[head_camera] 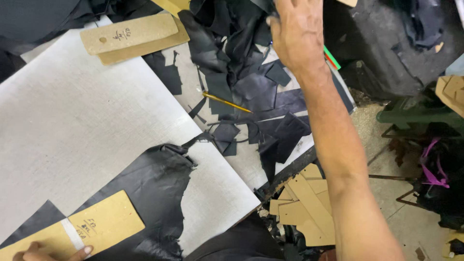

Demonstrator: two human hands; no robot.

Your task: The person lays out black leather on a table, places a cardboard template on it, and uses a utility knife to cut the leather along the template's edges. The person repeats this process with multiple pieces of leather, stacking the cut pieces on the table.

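Right hand [296, 36] reaching into black scraps [241, 63] at top, fingers hidden, grip not discernible. Left hand [50, 253] pressing flat on cardboard pattern [94, 227], atop black leather [150, 193], bottom left.

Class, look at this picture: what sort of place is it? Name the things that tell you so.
Probably a leather-cutting workshop: black leather offcuts heaped on the white cutting board, tan cardboard patterns, and a brass-coloured pointed tool.

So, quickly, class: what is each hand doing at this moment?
Left hand: fingertips pressing the cardboard template flat on black leather; mostly out of frame.
Right hand: reaching into black leather scraps; its grip cannot be told.
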